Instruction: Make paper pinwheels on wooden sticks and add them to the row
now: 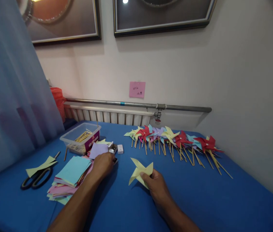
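A good share of the work looks done: a row of mounted pinwheels (181, 138), in red, lilac, blue and yellow, lies at the right of the frame on the blue-covered counter (117, 206), their sticks pointing toward the viewer. Plenty appears left, judging by the thick stack of coloured paper squares (73, 170) at lower left and the loose wooden sticks (83, 136) in the clear plastic tub (71, 141) above it. The pale yellow pinwheel (138, 166) is just below the centre of the frame, raised over the counter in the right hand (157, 185), which pinches it near its middle with the thumb on top. Its four blades are folded into shape, and no stick shows on it, so it seems only partly made. The left hand (102, 164) reaches to the small open box (113, 149) left of centre; its fingertips are hidden, so whether it grasps anything cannot be told.
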Tool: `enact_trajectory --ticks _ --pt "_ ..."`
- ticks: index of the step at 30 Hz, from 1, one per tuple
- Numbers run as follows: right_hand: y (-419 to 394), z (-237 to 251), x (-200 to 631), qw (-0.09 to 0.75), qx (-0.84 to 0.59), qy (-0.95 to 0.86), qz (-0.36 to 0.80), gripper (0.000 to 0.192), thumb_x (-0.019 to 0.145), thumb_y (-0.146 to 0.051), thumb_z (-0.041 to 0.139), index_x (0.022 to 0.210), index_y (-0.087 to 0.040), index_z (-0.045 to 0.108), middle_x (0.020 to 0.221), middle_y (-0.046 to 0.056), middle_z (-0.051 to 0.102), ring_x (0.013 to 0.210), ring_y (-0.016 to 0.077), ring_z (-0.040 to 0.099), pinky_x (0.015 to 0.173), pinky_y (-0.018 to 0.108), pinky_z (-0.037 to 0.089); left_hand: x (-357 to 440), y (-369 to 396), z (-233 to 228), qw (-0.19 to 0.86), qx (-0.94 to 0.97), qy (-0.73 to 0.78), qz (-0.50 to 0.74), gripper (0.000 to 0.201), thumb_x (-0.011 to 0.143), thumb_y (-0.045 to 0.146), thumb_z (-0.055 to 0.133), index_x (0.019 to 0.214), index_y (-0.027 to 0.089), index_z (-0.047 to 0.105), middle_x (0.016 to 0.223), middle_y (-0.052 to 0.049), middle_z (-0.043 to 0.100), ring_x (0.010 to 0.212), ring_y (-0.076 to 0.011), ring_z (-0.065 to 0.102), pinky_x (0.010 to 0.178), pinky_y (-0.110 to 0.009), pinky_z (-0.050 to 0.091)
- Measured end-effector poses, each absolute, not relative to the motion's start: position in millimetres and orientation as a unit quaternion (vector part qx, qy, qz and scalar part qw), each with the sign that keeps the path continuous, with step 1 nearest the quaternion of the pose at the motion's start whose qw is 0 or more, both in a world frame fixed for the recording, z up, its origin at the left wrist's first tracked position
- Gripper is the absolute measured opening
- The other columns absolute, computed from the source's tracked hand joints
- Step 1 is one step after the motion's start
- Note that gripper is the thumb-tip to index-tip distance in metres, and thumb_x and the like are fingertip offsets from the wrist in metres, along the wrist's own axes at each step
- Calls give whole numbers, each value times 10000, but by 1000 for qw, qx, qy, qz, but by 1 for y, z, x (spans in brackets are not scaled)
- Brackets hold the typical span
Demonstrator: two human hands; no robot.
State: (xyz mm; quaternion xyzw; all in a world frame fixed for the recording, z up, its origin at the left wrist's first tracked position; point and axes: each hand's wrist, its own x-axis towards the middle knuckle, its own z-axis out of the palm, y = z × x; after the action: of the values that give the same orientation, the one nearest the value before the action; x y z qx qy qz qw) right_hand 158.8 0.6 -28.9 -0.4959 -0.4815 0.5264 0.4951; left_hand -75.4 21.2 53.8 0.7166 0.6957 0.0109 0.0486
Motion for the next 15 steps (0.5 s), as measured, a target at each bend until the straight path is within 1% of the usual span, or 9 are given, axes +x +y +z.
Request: enact_trajectory --ticks 6,11,15 --pt "-5 -22 160 481 -497 -494 527 530 718 -562 761 1031 -136 796 911 101 831 791 289 740 676 334 553 -72 19 53 35 708 705 18 328 967 200 459 1064 197 772 1124 -152 802 1058 -313 753 819 -368 527" --pt "-4 -23 160 478 -506 -505 511 480 734 -527 735 1011 -140 799 864 89 818 746 263 710 635 316 526 -72 20 52 35 710 703 16 300 952 199 486 1080 208 757 1183 -144 788 1096 -297 741 848 -356 525" --pt "0 -31 160 480 -505 -503 511 472 737 -524 728 1009 -145 798 877 91 819 746 259 709 642 318 530 -74 21 53 50 713 699 10 270 949 230 510 1034 218 766 1157 -132 795 1088 -302 743 846 -358 528"
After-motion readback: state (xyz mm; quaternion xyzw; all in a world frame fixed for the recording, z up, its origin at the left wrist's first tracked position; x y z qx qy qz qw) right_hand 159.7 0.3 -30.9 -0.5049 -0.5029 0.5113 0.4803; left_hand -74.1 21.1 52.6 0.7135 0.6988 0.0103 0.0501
